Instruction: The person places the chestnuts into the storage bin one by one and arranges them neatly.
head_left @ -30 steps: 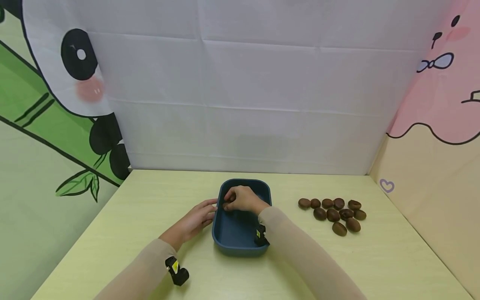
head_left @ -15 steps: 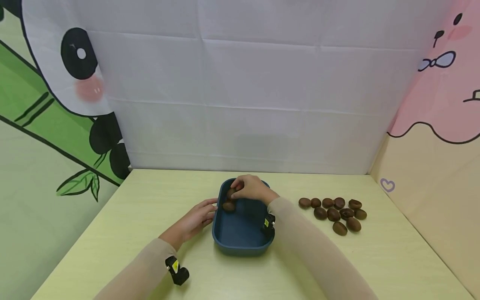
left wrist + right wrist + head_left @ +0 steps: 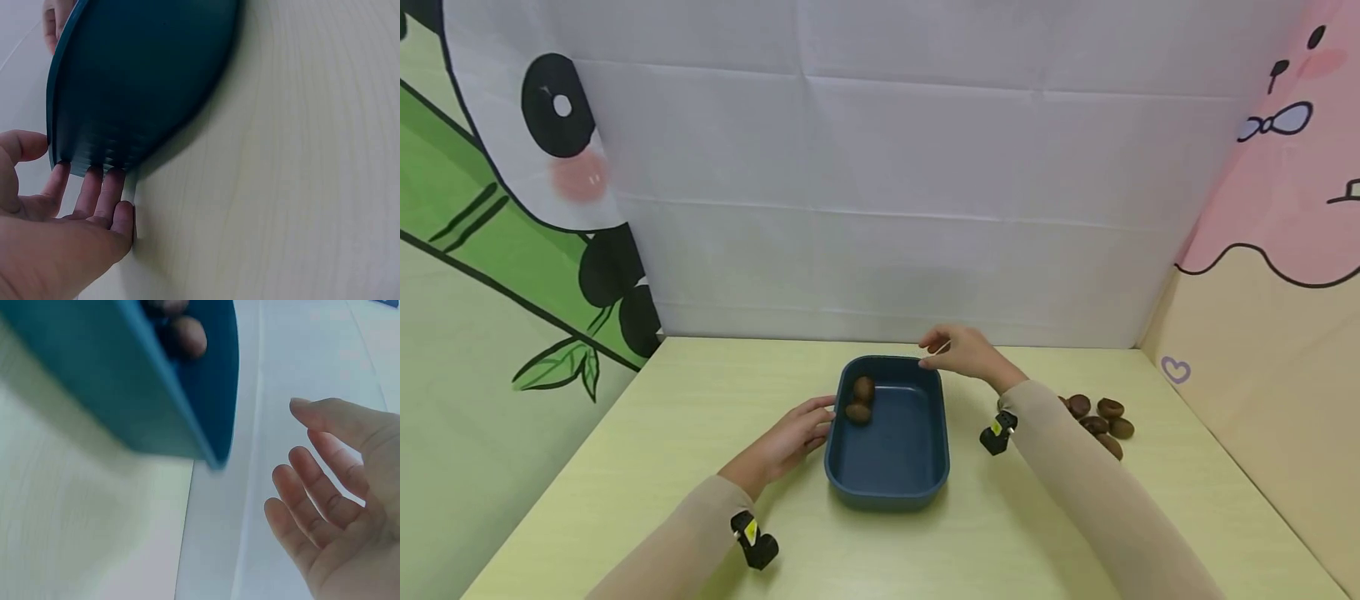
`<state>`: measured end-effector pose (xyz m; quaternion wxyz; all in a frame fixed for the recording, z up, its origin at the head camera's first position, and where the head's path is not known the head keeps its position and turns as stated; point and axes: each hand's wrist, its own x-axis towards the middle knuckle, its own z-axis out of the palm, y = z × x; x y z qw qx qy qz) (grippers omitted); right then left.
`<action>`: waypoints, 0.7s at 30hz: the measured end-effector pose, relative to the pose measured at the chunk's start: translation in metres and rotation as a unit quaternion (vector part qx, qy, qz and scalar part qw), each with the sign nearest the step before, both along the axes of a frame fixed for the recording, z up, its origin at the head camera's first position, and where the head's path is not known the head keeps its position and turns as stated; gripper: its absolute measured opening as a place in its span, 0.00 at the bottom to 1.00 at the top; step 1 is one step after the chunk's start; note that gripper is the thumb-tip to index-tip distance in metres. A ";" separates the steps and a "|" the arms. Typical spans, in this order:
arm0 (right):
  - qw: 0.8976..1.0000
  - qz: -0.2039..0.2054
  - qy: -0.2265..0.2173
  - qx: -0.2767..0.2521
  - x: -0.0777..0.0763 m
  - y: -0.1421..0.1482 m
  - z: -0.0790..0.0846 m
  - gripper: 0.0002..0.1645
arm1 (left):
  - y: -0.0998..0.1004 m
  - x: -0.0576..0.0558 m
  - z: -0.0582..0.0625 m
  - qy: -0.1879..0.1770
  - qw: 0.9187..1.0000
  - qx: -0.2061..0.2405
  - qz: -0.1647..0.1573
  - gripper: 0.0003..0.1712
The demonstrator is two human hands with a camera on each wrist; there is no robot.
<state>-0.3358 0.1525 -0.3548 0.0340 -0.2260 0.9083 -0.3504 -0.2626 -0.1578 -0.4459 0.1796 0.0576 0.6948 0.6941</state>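
Two round nuts [image 3: 858, 413] lie in the smooth blue box [image 3: 891, 454], left fingers [image 3: 110, 195] straight against it, right fingers [image 3: 317, 481] loose by its far-right corner

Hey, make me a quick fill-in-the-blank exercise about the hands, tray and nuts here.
1. The tray holds exactly ____ nuts.
2. The left hand touches the outer wall of the ____.
3. The right hand is holding ____.
4. On the table, other nuts lie to the tray's ____.

Missing words: two; tray; nothing; right.
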 end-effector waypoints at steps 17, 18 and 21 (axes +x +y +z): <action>0.997 -0.060 -0.022 0.044 0.000 0.115 -0.045 0.22 | -0.002 0.000 0.000 -0.001 1.000 -0.008 -0.001 0.34; 0.997 -0.058 -0.023 0.048 0.002 0.118 -0.048 0.23 | -0.002 0.000 0.000 0.000 1.000 -0.009 -0.003 0.34; 0.997 -0.049 -0.026 0.058 0.006 0.124 -0.057 0.24 | -0.001 0.001 0.001 -0.001 1.000 -0.004 -0.003 0.34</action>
